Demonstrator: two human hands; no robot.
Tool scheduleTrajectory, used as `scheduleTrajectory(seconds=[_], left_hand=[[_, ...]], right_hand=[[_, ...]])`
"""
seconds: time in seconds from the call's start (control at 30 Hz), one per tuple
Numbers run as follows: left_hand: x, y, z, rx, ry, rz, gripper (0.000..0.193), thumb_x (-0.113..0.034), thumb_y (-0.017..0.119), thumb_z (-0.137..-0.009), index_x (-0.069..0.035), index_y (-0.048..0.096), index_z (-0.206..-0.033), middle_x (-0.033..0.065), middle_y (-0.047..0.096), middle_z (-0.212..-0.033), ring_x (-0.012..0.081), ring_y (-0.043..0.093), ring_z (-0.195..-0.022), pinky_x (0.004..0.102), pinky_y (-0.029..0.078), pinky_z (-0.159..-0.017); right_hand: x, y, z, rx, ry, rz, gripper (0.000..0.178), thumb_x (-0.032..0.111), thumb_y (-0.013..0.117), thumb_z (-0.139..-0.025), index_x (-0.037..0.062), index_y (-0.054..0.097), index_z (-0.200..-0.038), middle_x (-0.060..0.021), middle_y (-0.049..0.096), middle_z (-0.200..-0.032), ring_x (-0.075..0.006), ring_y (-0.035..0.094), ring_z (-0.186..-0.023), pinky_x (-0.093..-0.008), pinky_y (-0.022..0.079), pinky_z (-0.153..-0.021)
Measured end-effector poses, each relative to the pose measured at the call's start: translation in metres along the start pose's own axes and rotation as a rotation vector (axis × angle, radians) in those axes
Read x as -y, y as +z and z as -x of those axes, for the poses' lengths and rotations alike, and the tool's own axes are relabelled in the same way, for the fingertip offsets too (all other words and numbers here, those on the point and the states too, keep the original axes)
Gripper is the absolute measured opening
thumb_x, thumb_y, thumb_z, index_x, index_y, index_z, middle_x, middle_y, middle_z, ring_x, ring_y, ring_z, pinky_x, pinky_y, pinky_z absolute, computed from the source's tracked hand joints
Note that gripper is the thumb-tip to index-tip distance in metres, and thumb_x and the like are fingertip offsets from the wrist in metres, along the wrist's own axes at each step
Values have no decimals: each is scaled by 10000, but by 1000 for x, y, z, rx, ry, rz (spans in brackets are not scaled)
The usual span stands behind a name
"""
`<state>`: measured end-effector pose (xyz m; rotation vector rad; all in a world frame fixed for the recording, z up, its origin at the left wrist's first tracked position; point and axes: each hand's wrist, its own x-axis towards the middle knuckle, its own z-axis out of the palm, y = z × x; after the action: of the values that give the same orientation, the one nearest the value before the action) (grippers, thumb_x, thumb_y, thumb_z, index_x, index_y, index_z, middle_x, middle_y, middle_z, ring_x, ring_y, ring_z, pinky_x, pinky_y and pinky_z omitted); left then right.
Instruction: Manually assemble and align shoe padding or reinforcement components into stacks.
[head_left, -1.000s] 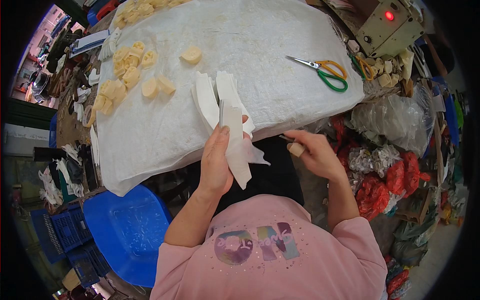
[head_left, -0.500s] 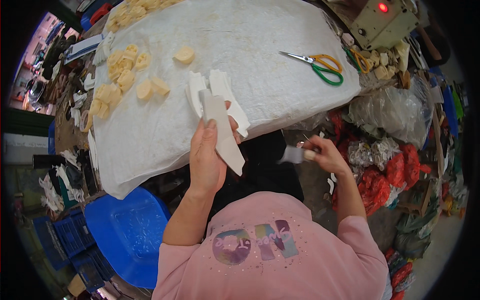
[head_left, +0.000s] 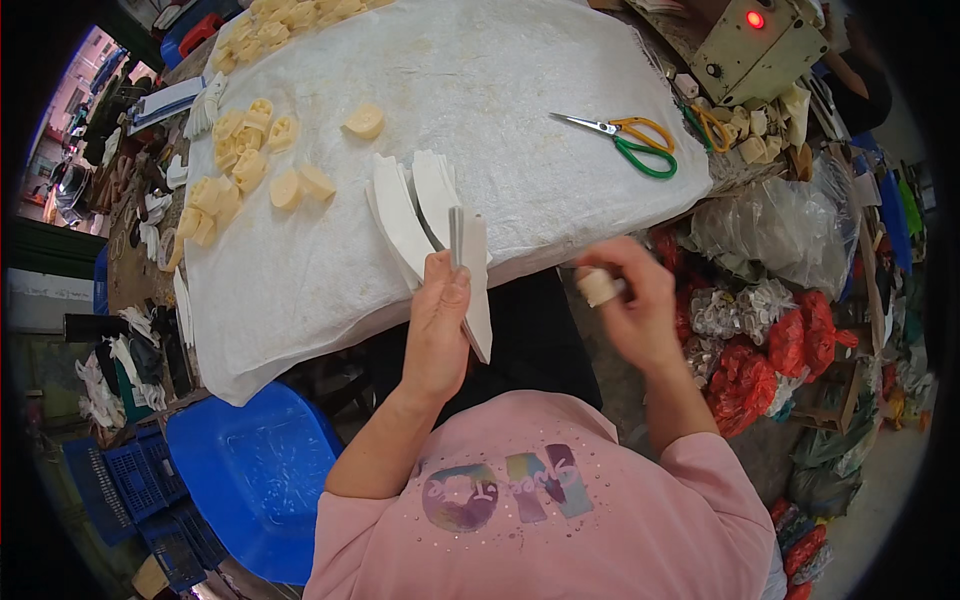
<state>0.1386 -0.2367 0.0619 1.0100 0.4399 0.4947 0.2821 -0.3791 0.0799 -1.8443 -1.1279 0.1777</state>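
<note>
My left hand [head_left: 438, 315] is closed round a small stack of flat, pale grey-white strips [head_left: 474, 300], held tilted in front of the table edge. Beside its fingertips, more curved white strips [head_left: 402, 215] lie on the white-covered table. My right hand [head_left: 640, 305], off the table's near edge, has its fingers curled round a small cream-coloured piece [head_left: 598, 288]. Its kind is unclear, as the fingers hide much of it. Farther back lie scissors [head_left: 640, 142] with one yellow and one green handle, blades pointing left.
Cream rolled pieces [head_left: 240, 140] sit in clusters on the table's left, and a single one [head_left: 364, 121] lies nearer the middle. A metal box with a red light [head_left: 756, 19] stands far right. Red plastic bags [head_left: 745, 375] pile up at right. A blue chair [head_left: 250, 480] is at lower left.
My left hand has moved slightly right and turned the strips more upright, edge-on. My right hand has risen toward the table edge; the blurred grey part beside its cream piece no longer shows.
</note>
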Motion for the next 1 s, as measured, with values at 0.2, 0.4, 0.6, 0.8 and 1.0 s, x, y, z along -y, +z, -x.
scheduleTrajectory(seconds=[0.2,0.4,0.6,0.8,1.0], left_hand=[[5,0,3,43,70,-247,325,-230,394,-963,13,465,-1168,41,481,-993,114,455,-917,259,387,-817],[-9,-3,6,-75,38,-70,324,-172,650,-843,54,545,-1050,77,615,-937,96,573,-812,224,470,-658],[-8,-8,7,-107,73,-160,282,-118,673,-817,65,549,-993,96,620,-862,112,594,-755,220,483,-651],[-10,-12,8,-80,113,-297,179,-89,669,-815,54,585,-882,77,618,-792,116,599,-713,232,499,-647],[-11,-8,6,-42,106,-249,168,-100,680,-808,41,594,-838,51,607,-732,99,580,-681,220,487,-616]], right_hand=[[31,43,-15,109,18,-130,315,21,651,-739,17,559,-1041,-129,588,-904,-249,599,-723,-321,478,-610],[27,43,-16,144,-72,-188,331,35,658,-749,13,551,-1062,-122,590,-935,-236,587,-713,-318,480,-610],[32,39,-20,242,-48,-252,310,75,651,-776,13,564,-1067,-117,599,-940,-209,586,-705,-294,475,-609],[29,35,-21,266,88,-252,269,127,658,-791,-8,587,-1013,-90,590,-737,-134,564,-617,-269,440,-532],[25,35,-23,438,185,-372,250,154,639,-820,-13,596,-1001,-87,585,-709,-114,555,-610,-264,436,-533]])
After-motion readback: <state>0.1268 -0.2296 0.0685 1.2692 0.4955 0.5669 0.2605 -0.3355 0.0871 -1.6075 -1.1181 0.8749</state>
